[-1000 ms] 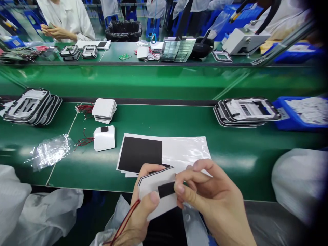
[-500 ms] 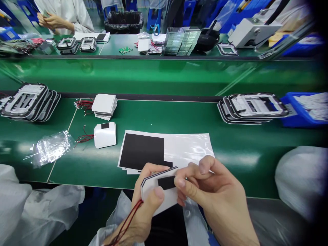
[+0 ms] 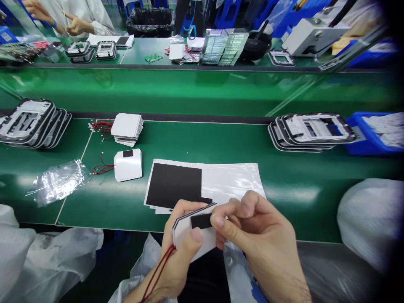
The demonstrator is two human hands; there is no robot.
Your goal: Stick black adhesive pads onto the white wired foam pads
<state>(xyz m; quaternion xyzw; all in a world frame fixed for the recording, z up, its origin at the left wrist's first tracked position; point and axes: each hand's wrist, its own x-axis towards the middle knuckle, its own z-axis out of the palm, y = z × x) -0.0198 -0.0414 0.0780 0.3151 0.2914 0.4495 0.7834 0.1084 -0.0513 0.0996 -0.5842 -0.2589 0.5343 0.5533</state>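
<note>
Holding panel (image 3: 207, 240) clasped in left hand (image 3: 179, 254) near edge of bench (image 3: 303, 219), pinching black strip (image 3: 200, 221) at one end with right hand (image 3: 260, 237); could skew or crease strip through uneven tugging or loose left-hand support.

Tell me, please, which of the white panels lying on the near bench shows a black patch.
The front panel; the taller stack behind it shows a plain white top.

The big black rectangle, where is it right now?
In the head view, the big black rectangle lies just left of centre, on the left part of the glossy white sheet, just beyond the left hand that holds the white panel.
</note>
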